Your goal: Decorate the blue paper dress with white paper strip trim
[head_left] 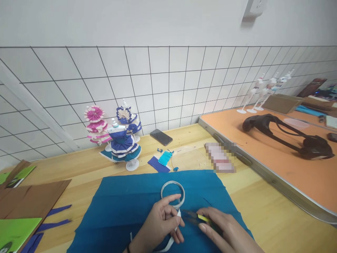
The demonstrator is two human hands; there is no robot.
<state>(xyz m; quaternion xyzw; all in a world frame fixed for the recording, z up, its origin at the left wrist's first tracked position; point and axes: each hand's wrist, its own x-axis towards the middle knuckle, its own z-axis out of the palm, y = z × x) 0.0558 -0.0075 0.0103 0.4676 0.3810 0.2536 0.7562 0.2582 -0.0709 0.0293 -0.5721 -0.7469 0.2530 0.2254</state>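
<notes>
My left hand (160,221) is above the teal cloth (123,200), closed in a pinch on a narrow white strip (170,243) that trails down towards the wrist. Its index finger reaches over a thin tape roll (173,182) lying on the cloth. To the right, my right hand (223,226) is wrapped round small scissors (203,218) with a yellow part at the handle. Their dark blades point left at the strip's upper end and are smeared by motion; whether they touch it I cannot tell.
Doll-size dress forms in ruffled dresses (122,142) stand at the back left. Behind the cloth lie a phone (161,137) and fabric scraps (159,164). Brown folders (28,196) lie at left. On the orange board (284,175) at right rests a black headset (263,123).
</notes>
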